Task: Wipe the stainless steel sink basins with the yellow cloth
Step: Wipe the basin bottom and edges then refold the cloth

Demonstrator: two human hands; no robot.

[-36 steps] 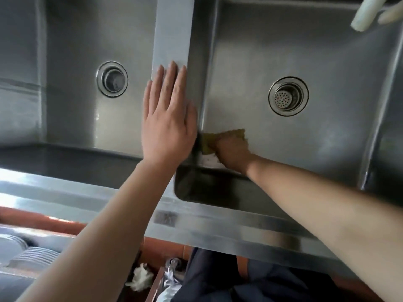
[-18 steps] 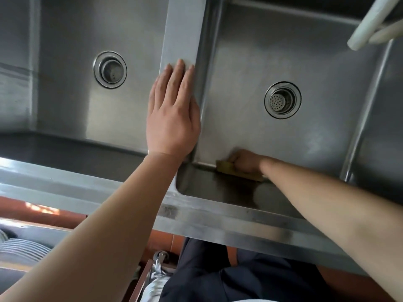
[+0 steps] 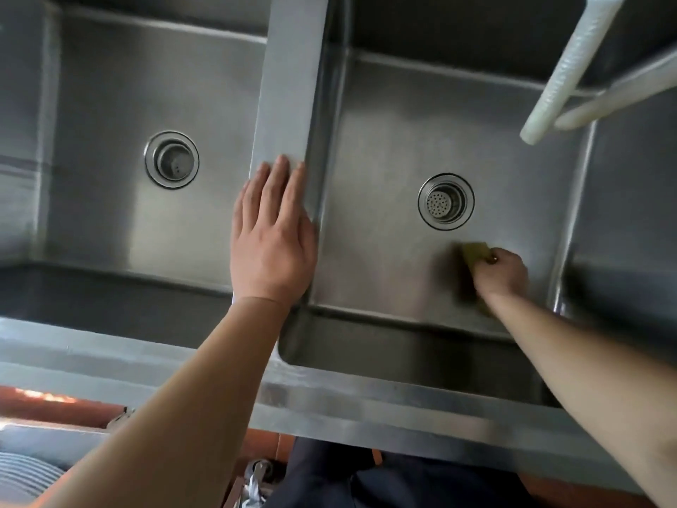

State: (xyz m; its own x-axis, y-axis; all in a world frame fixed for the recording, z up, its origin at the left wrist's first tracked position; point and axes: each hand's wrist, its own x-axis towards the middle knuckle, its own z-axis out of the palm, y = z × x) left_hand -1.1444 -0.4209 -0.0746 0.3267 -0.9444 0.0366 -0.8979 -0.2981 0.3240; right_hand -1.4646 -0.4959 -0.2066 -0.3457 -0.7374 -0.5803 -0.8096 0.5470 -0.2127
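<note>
Yellow cloth (image 3: pixel 475 252) clenched in right hand (image 3: pixel 501 273) (basin (image 3: pixel 384 251) floor); left hand (image 3: pixel 273 243) flat, grip released.

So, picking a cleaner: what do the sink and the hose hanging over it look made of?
Right basin: brushed stainless steel, judging by the grey satin sheen and soft reflections. Hose: likely translucent whitish plastic with a ribbed or braided texture; blur leaves this uncertain.

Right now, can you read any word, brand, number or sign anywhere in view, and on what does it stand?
None: no text shows.
Both sink basins, the divider under the left hand, the front rim and the hoses are bare of markings.
The yellow cloth in the right hand is blurred and plain.
</note>
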